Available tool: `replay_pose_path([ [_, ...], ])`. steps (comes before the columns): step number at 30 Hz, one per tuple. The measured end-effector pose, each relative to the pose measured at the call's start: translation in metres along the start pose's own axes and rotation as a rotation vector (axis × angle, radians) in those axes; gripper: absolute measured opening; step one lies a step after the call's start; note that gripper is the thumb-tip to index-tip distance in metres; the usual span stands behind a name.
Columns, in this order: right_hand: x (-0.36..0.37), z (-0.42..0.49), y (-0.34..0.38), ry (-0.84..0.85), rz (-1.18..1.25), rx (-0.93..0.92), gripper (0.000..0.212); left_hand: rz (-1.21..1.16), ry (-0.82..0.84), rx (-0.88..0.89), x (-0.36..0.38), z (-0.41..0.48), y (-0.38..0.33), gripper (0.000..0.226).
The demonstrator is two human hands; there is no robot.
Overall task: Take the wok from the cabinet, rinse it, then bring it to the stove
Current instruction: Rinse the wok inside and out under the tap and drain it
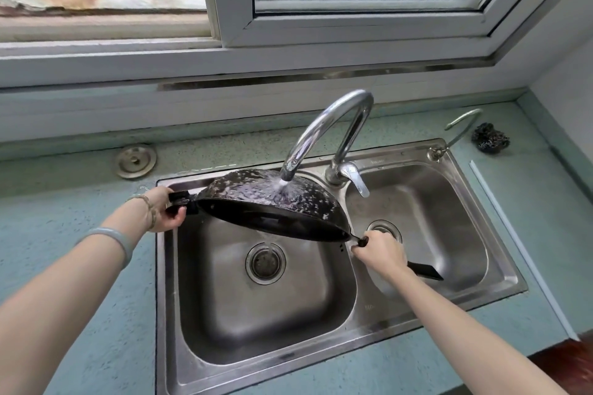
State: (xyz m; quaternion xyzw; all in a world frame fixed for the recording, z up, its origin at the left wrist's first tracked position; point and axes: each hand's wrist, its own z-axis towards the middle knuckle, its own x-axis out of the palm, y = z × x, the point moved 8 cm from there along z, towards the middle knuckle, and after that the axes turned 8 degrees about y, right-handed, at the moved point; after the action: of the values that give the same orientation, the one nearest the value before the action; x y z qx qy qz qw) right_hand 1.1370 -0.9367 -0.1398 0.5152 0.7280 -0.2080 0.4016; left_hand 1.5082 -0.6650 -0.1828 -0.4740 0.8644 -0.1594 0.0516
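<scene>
Both forearms reach forward over the sink (pixel 224 314). The left hand (pixel 167 210) curls round the short side handle (pixel 181 199); the right hand (pixel 378 253) grips the long handle (pixel 423 271) near the rim. The wok (pixel 266 199) hangs upturned and tilted above the left basin, with the tap (pixel 324 125) spraying its back.

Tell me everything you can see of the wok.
The wok is black, looks like metal, and is held flipped over and tilted above the left basin, rounded underside up, lower at the right. Water from the faucet strikes the underside, spreads in beads and runs off the rim. The left hand grips its short side handle. The right hand grips the long handle, whose flat end pokes out behind it.
</scene>
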Motion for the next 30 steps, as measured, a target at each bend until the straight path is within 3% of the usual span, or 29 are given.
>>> replay_pose_path([
  [7,-0.031,-0.009,0.005,-0.121,-0.1,-0.028,0.019,-0.065,0.018,0.034,0.002,0.001,0.003,0.024],
  [19,-0.041,-0.042,0.0,-0.348,-0.199,-0.129,0.03,-0.108,0.134,0.043,0.001,0.013,0.023,0.02],
  [27,-0.058,-0.064,-0.006,-0.64,-0.103,-0.321,0.019,-0.075,0.168,0.091,0.02,0.004,0.033,0.042],
  [30,-0.063,-0.068,-0.002,-0.68,-0.092,-0.36,0.014,-0.079,0.072,0.204,0.016,0.004,0.03,0.042],
])
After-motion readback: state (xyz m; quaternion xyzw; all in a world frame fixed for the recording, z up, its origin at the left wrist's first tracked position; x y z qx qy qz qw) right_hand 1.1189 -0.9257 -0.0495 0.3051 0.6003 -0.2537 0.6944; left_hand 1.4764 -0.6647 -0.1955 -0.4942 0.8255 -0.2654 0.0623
